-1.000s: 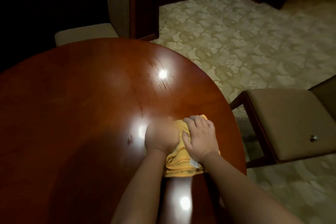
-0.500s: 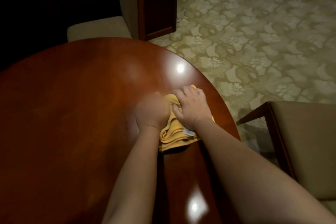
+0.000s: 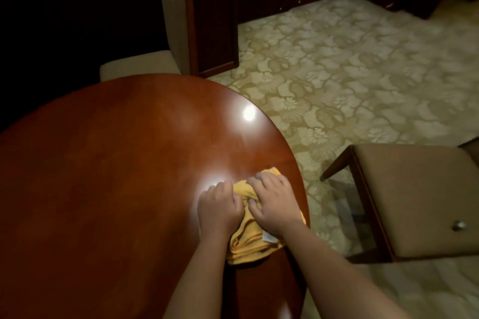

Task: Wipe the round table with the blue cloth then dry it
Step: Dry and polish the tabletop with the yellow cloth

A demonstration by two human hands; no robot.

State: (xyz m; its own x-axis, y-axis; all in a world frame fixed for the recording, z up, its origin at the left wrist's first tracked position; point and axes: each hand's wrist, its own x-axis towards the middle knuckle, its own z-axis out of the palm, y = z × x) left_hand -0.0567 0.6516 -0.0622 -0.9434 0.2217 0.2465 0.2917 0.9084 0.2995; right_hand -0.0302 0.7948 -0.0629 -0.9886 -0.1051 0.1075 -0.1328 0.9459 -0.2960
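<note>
Only one view here, the head camera looking down. A round table [image 3: 103, 189] with a glossy reddish-brown top fills the lower left and middle of the frame, with a couple of bright light spots reflecting off it, one near the upper right edge and one right by the hands.

Both hands are on a bunched-up yellow cloth [image 3: 248, 243] sitting on the table close to its right edge, a bit below the middle of the frame. The left hand [image 3: 219, 206] is on the cloth's left side, fingers curled down into the fabric and gripping it. The right hand [image 3: 274, 199] is on the cloth's right side, fingers bent and clutching a fold of it too, thumb tucked in toward the middle. The two hands are just beside each other, nearly touching. A small white tag [image 3: 268, 237] pokes out of the cloth below the right wrist.

No blue cloth anywhere in the shot, just the yellow one.

On the right there's a chair [image 3: 414, 197] with a tan padded seat and dark wood frame, standing on a patterned floral carpet [image 3: 350, 72]. Another chair [image 3: 171, 21] with a pale cushion sits at the top, behind the table's far edge. The upper left is too dark to make out.
</note>
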